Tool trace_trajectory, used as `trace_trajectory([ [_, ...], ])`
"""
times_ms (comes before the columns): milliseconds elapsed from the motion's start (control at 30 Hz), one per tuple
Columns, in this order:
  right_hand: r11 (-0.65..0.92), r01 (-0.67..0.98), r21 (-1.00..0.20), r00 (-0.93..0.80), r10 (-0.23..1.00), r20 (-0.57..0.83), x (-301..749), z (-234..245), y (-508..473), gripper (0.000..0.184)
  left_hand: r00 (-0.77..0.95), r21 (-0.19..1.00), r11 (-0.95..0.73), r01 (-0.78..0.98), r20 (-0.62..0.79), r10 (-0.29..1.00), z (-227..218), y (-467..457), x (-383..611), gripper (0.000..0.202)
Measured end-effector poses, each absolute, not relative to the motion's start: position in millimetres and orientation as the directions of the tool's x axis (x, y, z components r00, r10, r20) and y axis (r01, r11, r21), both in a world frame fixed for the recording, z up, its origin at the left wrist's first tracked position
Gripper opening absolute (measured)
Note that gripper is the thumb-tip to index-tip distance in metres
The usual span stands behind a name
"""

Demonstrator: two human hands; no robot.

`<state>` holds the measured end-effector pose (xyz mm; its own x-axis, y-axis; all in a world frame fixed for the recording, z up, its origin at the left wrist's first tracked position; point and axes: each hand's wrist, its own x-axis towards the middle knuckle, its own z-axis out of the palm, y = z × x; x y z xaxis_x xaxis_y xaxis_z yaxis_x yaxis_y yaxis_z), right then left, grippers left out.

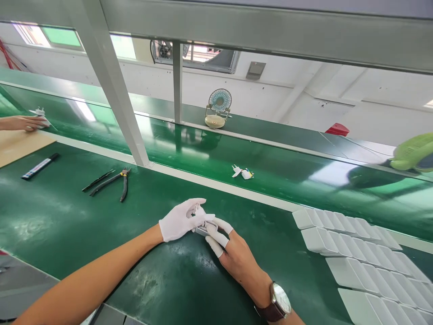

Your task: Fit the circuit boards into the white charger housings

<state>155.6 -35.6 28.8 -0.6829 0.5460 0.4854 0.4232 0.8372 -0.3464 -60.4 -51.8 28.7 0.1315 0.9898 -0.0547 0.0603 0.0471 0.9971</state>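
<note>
My left hand [181, 219], in a white glove, and my right hand [230, 253], with white finger cots and a wristwatch, meet over the green bench. Between their fingertips they pinch a small white and grey part [202, 225], mostly hidden by the fingers. Both hands are closed on it. Rows of white plastic housings [355, 253] lie to the right of my right hand. A small white part with coloured bits [242, 172] lies on the conveyor belt beyond my hands.
Pliers [122, 183] and tweezers [98, 180] lie to the left, with a marker [39, 166] farther left. Another person's hand [22, 122] holds a white part at the far left. A small fan [218, 108] stands behind the belt. A slanted steel post [111, 90] crosses ahead.
</note>
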Motion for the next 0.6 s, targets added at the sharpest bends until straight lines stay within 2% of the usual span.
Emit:
trace_trajectory([
  [100, 0.848, 0.404, -0.343, -0.680, 0.529, 0.507, 155, 35, -34, 0.040, 0.125, 1.000, -0.020, -0.002, 0.020, 0.992, 36, -52, -63, 0.064],
  [200, 0.857, 0.387, -0.340, -0.621, 0.515, 0.591, 156, 44, -34, 0.041, 0.080, 0.995, -0.086, -0.044, 0.089, 0.993, 41, -55, -63, 0.072],
  [300, 0.845, 0.368, -0.389, -0.571, 0.535, 0.622, 155, 45, -35, 0.043, 0.048, 0.991, -0.112, -0.073, 0.116, 0.992, 44, -58, -63, 0.076],
  [467, 0.834, 0.308, -0.457, -0.657, 0.535, 0.532, 152, 28, -37, 0.038, 0.052, 0.996, -0.046, -0.071, 0.050, 0.997, 42, -56, -59, 0.068],
  [600, 0.825, 0.325, -0.462, -0.624, 0.554, 0.550, 151, 19, -38, 0.041, 0.080, 0.998, -0.005, -0.066, 0.010, 0.997, 38, -54, -58, 0.061],
])
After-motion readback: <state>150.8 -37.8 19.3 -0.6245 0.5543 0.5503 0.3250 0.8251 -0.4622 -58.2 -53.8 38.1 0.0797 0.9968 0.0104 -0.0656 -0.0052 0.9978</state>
